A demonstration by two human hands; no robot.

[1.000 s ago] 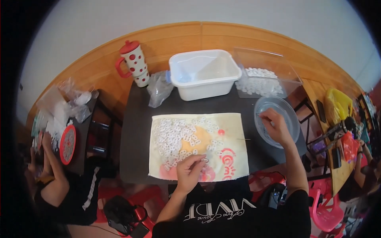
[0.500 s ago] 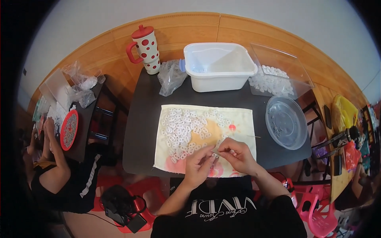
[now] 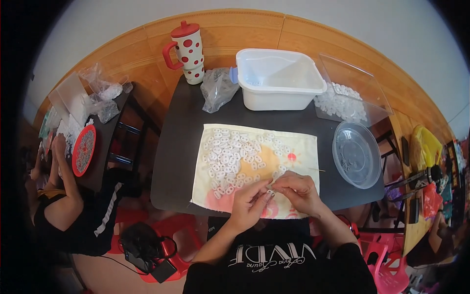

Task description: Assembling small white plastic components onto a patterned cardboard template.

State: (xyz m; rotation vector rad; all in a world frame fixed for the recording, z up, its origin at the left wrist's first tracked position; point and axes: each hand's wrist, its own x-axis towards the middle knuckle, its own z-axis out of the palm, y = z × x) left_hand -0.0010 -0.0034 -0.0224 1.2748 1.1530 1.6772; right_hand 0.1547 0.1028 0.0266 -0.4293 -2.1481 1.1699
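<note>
My left hand point(image 3: 245, 208) pinches a small white two-holed piece point(image 3: 270, 193) between thumb and fingers, low over the near edge of a cream cloth point(image 3: 198, 188). My right hand point(image 3: 299, 191) is closed in a pinch against it; whatever its fingertips hold is too small to make out. Many more flat white two-holed pieces point(image 3: 227, 157) lie spread over the cloth's left and middle. To the right of my right hand, a thin stick-like thing point(image 3: 317, 169) lies across the cloth's edge.
Behind the cloth stand a spotted tumbler point(image 3: 190, 51), a clear plastic bag point(image 3: 219, 90), a white bin point(image 3: 276, 100) and a clear box of white pieces point(image 3: 340, 103). A round clear tub point(image 3: 364, 164) sits at right. At left, another person works beside a red tray point(image 3: 77, 164).
The view has shifted a little, so the table's things sit further right and higher. Both hands stay together at the small piece, with only slight finger movement.
</note>
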